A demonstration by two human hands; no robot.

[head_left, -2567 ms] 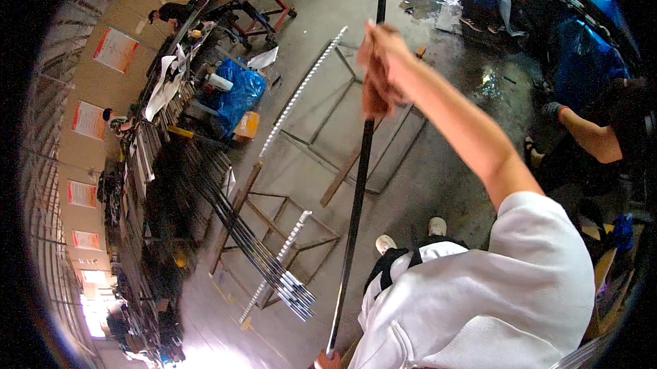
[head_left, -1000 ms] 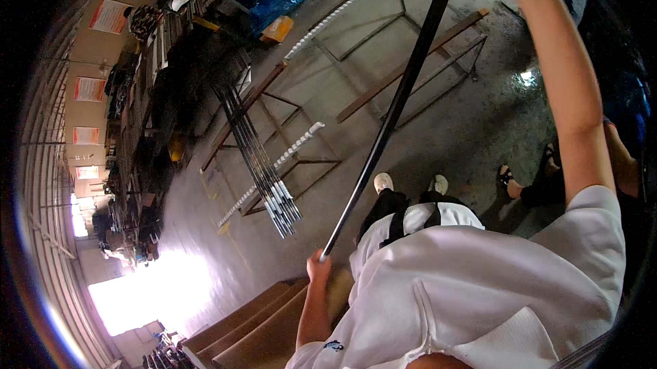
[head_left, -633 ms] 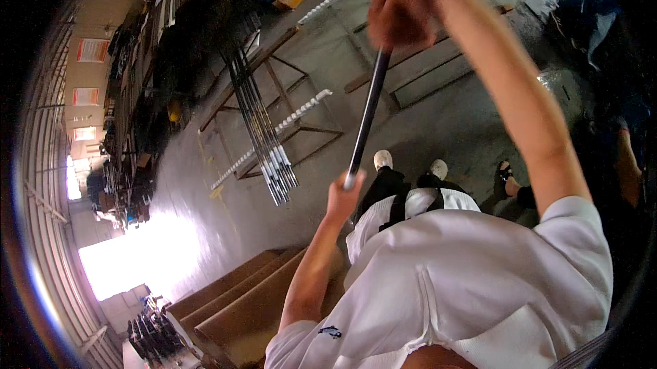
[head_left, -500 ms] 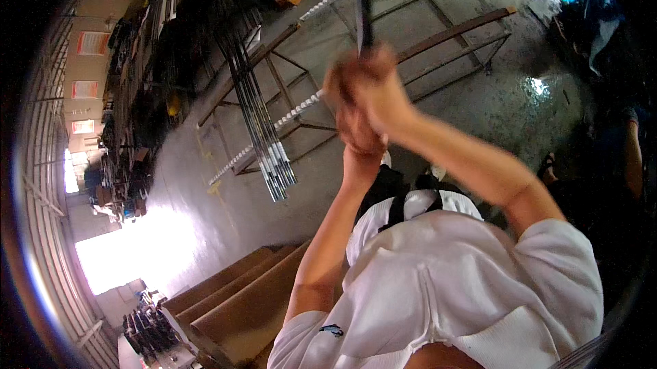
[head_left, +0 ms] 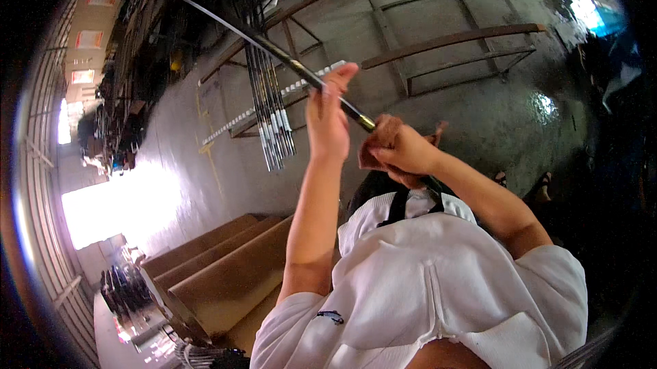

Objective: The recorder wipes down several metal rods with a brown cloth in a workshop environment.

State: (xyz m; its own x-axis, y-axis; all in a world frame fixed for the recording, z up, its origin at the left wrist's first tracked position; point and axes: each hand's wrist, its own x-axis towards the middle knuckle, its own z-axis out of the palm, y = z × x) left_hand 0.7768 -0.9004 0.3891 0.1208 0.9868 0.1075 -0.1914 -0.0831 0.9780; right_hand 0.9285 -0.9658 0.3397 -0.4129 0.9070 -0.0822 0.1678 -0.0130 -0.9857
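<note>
Head view: a long dark rod (head_left: 274,53), upright a moment ago, is now being slanted far-left, gripped by the left hand (head_left: 328,122); the right hand (head_left: 404,153) is apparently wiping it with a brown cloth (head_left: 380,137).

The person wears a loose white knitted short-sleeved shirt (head_left: 438,280) with a small dark emblem (head_left: 330,316) near its left sleeve and black straps (head_left: 397,206) at the collar.
</note>
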